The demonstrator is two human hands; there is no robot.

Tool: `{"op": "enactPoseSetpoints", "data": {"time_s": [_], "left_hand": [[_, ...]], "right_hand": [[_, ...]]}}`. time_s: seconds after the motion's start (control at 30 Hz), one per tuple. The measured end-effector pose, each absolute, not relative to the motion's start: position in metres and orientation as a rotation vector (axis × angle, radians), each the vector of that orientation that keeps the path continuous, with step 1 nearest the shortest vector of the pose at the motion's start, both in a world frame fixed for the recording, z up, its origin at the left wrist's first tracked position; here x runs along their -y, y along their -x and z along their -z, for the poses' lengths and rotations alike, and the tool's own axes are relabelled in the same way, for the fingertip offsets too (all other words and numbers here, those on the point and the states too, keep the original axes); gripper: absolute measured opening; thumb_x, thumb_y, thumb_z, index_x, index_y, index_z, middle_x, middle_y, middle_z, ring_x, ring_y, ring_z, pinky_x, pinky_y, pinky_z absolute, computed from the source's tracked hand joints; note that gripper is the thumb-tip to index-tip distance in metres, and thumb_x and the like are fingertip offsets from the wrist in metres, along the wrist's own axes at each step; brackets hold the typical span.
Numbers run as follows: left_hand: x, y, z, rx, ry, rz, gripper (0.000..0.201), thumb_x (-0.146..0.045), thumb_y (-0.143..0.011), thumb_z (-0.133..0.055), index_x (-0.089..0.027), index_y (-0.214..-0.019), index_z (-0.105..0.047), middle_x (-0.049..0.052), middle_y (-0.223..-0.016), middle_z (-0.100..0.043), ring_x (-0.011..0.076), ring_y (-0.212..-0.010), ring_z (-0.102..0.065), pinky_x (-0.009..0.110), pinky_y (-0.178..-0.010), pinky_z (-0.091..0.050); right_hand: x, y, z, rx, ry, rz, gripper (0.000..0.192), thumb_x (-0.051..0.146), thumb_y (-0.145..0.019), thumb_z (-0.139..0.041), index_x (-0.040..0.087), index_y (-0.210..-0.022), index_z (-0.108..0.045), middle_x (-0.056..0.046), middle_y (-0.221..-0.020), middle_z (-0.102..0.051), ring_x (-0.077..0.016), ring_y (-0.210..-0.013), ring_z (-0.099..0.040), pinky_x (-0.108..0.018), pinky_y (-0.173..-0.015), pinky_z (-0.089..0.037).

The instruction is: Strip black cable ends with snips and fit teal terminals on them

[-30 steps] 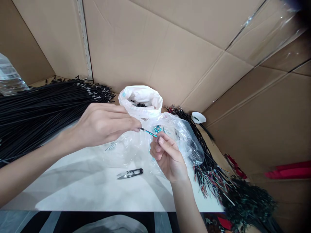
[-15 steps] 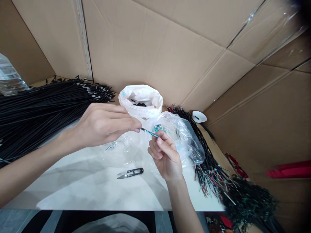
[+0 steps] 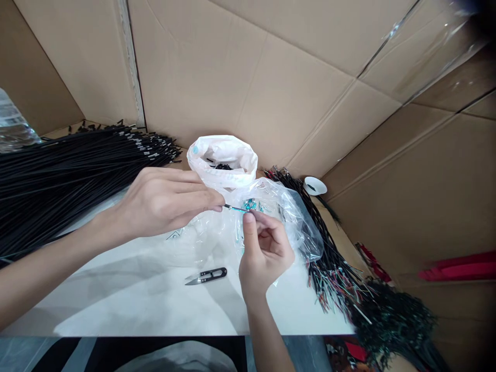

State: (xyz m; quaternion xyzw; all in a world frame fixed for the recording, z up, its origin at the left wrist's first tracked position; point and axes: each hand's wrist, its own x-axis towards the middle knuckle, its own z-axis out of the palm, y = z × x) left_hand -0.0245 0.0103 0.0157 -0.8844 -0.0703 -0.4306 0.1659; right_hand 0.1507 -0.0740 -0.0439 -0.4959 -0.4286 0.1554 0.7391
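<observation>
My left hand [image 3: 166, 201] pinches the end of a thin black cable with a blue-green tip [image 3: 236, 208], held above the white table [image 3: 127, 305]. My right hand [image 3: 263, 253] grips the same tip from the right, thumb up against it. Both hands hover over a clear plastic bag [image 3: 294, 222] holding small blue-green parts [image 3: 250, 203]. Black thread snips [image 3: 207, 275] lie on the table just below the hands.
A white bag [image 3: 225, 157] with small black bits stands behind the hands. A big bundle of black cables [image 3: 58, 175] lies at left. More cables with coloured ends [image 3: 333, 279] pile up at right, near a small white dish [image 3: 313, 185]. Cardboard walls surround the table.
My right hand has turned, its palm now facing left and the thumb raised to the cable tip. My left hand has stayed almost still.
</observation>
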Motion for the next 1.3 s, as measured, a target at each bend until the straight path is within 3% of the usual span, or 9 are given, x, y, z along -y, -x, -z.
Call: {"op": "enactPoseSetpoints", "data": {"time_s": [0.13,0.33,0.43,0.87,1.03,1.17,1.3], "left_hand": [[-0.005,0.019,-0.013,0.282,2.484,1.267,0.015,-0.006,-0.092,-0.065,-0.019,-0.098,-0.069,-0.004,-0.083,-0.079,0.0133,-0.07,-0.071,0.025,-0.061,-0.056],[0.006,0.012,-0.011,0.395,2.443,1.371,0.01,-0.01,-0.093,-0.068,-0.02,-0.095,-0.071,-0.003,-0.083,-0.08,0.0133,-0.068,-0.073,0.025,-0.058,-0.057],[0.009,0.011,-0.012,0.401,2.433,1.372,0.011,-0.009,-0.092,-0.069,-0.019,-0.096,-0.071,-0.002,-0.081,-0.079,0.0132,-0.066,-0.072,0.025,-0.056,-0.057],[0.005,0.01,-0.002,0.458,2.459,1.398,0.004,-0.014,-0.093,-0.07,-0.018,-0.092,-0.072,-0.001,-0.084,-0.081,0.0125,-0.069,-0.074,0.023,-0.059,-0.052],[0.008,0.008,-0.004,0.467,2.489,1.373,0.008,-0.013,-0.094,-0.068,-0.017,-0.09,-0.074,0.0,-0.082,-0.08,0.0128,-0.066,-0.073,0.024,-0.058,-0.051],[0.008,0.007,-0.006,0.471,2.514,1.377,0.009,-0.013,-0.094,-0.068,-0.015,-0.089,-0.075,0.001,-0.085,-0.081,0.0129,-0.068,-0.073,0.023,-0.06,-0.052],[0.008,0.008,-0.007,0.501,2.531,1.391,0.01,-0.016,-0.095,-0.067,-0.015,-0.088,-0.075,0.001,-0.082,-0.081,0.0122,-0.066,-0.072,0.022,-0.059,-0.051]], "right_hand": [[0.072,-0.137,0.047,0.882,1.145,-0.141,0.004,0.024,-0.089,-0.073,0.028,-0.09,-0.071,0.001,-0.072,-0.06,-0.0138,-0.06,-0.049,-0.032,-0.056,-0.042],[0.065,-0.126,0.037,0.717,1.166,-0.212,0.022,0.037,-0.083,-0.08,0.029,-0.097,-0.065,-0.001,-0.075,-0.057,-0.0162,-0.066,-0.052,-0.031,-0.053,-0.041],[0.065,-0.125,0.033,0.738,1.186,-0.181,0.022,0.039,-0.083,-0.079,0.03,-0.095,-0.064,-0.001,-0.077,-0.058,-0.0163,-0.066,-0.052,-0.032,-0.054,-0.041],[0.058,-0.126,0.043,0.923,1.05,0.227,0.011,0.013,-0.089,-0.07,0.019,-0.098,-0.069,0.004,-0.071,-0.06,-0.0069,-0.054,-0.049,-0.022,-0.045,-0.037],[0.06,-0.127,0.039,0.902,1.041,0.065,0.008,0.02,-0.09,-0.07,0.018,-0.096,-0.066,0.008,-0.06,-0.051,-0.0072,-0.05,-0.047,-0.021,-0.044,-0.038],[0.06,-0.129,0.037,0.776,1.021,-0.056,0.014,0.028,-0.087,-0.073,0.018,-0.088,-0.063,0.004,-0.069,-0.061,-0.0076,-0.052,-0.05,-0.022,-0.046,-0.041],[0.059,-0.131,0.037,0.665,0.928,-0.364,0.02,0.031,-0.084,-0.077,0.018,-0.083,-0.062,0.007,-0.06,-0.053,-0.0055,-0.046,-0.042,-0.018,-0.04,-0.033]]}}
